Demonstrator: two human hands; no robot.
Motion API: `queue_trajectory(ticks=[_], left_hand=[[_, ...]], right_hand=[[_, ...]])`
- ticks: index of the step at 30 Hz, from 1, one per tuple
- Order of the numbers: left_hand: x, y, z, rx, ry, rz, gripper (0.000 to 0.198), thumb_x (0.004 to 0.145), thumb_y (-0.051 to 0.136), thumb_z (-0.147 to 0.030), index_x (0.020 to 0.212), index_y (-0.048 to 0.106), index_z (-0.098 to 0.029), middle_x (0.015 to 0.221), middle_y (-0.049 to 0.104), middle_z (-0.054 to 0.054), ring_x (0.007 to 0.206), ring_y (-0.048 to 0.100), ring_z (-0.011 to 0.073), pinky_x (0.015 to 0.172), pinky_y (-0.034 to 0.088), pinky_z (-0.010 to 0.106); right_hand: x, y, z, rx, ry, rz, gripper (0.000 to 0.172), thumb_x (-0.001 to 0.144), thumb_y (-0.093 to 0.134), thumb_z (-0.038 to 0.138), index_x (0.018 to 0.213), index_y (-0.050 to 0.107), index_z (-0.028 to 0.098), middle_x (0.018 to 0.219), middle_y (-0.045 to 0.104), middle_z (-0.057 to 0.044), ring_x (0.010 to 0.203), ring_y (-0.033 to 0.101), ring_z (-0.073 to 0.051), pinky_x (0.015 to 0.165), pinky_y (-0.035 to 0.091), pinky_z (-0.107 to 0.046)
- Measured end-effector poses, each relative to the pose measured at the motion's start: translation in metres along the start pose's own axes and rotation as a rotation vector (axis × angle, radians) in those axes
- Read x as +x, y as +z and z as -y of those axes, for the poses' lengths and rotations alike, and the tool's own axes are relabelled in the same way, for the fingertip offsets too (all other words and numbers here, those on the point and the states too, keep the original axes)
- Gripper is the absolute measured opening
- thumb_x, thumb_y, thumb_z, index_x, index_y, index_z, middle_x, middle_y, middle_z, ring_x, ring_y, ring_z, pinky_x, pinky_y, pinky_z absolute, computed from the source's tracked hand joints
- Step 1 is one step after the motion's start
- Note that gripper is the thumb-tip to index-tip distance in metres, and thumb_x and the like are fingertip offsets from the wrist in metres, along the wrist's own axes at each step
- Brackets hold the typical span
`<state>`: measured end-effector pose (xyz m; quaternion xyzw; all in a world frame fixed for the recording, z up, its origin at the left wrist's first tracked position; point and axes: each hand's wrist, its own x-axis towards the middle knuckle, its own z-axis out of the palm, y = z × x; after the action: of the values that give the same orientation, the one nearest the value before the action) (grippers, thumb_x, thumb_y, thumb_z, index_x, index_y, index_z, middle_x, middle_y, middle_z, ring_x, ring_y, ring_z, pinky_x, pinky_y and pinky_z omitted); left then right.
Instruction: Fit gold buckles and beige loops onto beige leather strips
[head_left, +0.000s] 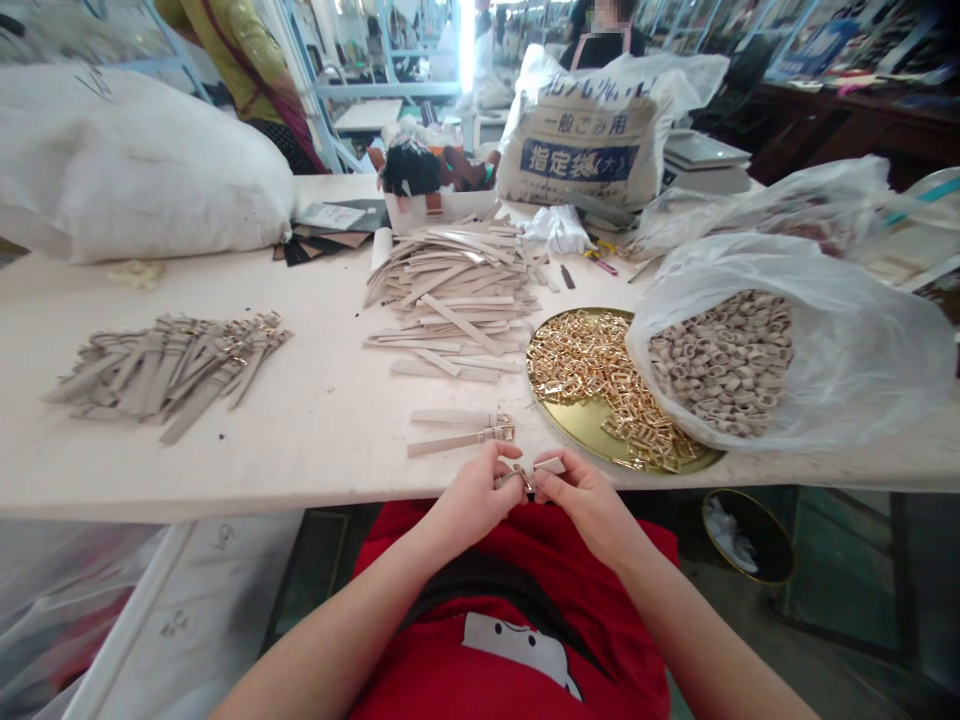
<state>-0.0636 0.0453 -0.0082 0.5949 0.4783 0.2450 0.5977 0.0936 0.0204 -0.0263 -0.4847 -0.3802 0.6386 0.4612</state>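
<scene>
At the table's front edge, my left hand (486, 488) is closed on a small gold buckle (523, 476). My right hand (581, 492) pinches a beige strap (551, 465) beside it, its end sticking up past my fingers. Whether the strap passes through the buckle is hidden by my fingertips. Just beyond my left hand lie two straps with buckles (454, 440) at their right ends. A round gold tray (574, 425) heaped with gold buckles (581, 350) stands to the right. Farther back is a pile of loose beige straps (450, 275).
A pile of buckled straps (172, 365) lies at the left. An open plastic bag (840, 350) of small beige loops (724, 360) overlaps the tray. Large white sacks (135, 170) and a printed sack (585, 140) stand behind, near a box (442, 205). Two people are in the background.
</scene>
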Motion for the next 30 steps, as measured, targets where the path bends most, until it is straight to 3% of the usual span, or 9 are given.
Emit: queue_trajectory(ticks=[5, 8, 11, 16, 20, 30], left_hand=[[0.003, 0.006, 0.006, -0.054, -0.036, -0.050, 0.018, 0.074, 0.049, -0.025, 0.087, 0.038, -0.019, 0.062, 0.054, -0.004, 0.047, 0.049, 0.0087, 0.046, 0.038, 0.020], [0.001, 0.009, 0.005, 0.093, 0.014, -0.070, 0.011, 0.074, 0.050, -0.027, 0.077, 0.042, -0.018, 0.063, 0.053, -0.003, 0.053, 0.050, 0.0101, 0.051, 0.038, 0.021], [0.000, 0.009, 0.002, 0.267, 0.052, -0.131, 0.009, 0.075, 0.049, -0.027, 0.075, 0.047, -0.018, 0.067, 0.055, -0.001, 0.060, 0.050, 0.0121, 0.056, 0.037, 0.023], [0.002, 0.006, 0.002, 0.461, -0.004, -0.150, 0.013, 0.075, 0.051, -0.031, 0.077, 0.051, -0.019, 0.068, 0.058, 0.001, 0.063, 0.052, 0.0154, 0.058, 0.035, 0.026], [0.003, 0.006, 0.007, 0.456, 0.017, -0.133, 0.015, 0.076, 0.050, -0.034, 0.077, 0.052, -0.019, 0.070, 0.060, 0.002, 0.064, 0.053, 0.0161, 0.058, 0.035, 0.026], [0.000, 0.013, 0.005, 0.410, -0.013, -0.111, 0.017, 0.076, 0.050, -0.036, 0.077, 0.051, -0.019, 0.070, 0.060, 0.000, 0.064, 0.053, 0.0151, 0.058, 0.036, 0.025]], right_hand=[[-0.005, 0.002, -0.003, 0.218, -0.016, -0.047, 0.031, 0.075, 0.056, 0.050, 0.075, 0.061, 0.019, 0.069, 0.059, 0.000, 0.061, 0.052, -0.012, 0.062, 0.043, -0.027], [-0.005, 0.003, -0.004, 0.303, 0.111, -0.027, 0.021, 0.070, 0.066, 0.040, 0.070, 0.059, 0.020, 0.067, 0.056, 0.003, 0.057, 0.048, -0.009, 0.058, 0.042, -0.024], [-0.007, 0.005, -0.008, 0.334, 0.216, 0.054, 0.021, 0.070, 0.066, 0.039, 0.080, 0.059, 0.022, 0.070, 0.055, 0.004, 0.058, 0.047, -0.009, 0.058, 0.041, -0.023], [-0.009, 0.006, -0.016, 0.412, 0.322, 0.141, 0.020, 0.070, 0.067, 0.035, 0.081, 0.059, 0.021, 0.074, 0.056, 0.003, 0.063, 0.051, -0.009, 0.061, 0.042, -0.022], [-0.008, 0.007, -0.021, 0.521, 0.316, 0.117, 0.023, 0.067, 0.071, 0.028, 0.086, 0.059, 0.023, 0.084, 0.060, 0.003, 0.071, 0.054, -0.009, 0.066, 0.043, -0.022], [-0.007, 0.005, -0.030, 0.711, 0.405, 0.045, 0.016, 0.069, 0.068, 0.030, 0.081, 0.060, 0.023, 0.081, 0.061, 0.004, 0.070, 0.056, -0.009, 0.066, 0.045, -0.023]])
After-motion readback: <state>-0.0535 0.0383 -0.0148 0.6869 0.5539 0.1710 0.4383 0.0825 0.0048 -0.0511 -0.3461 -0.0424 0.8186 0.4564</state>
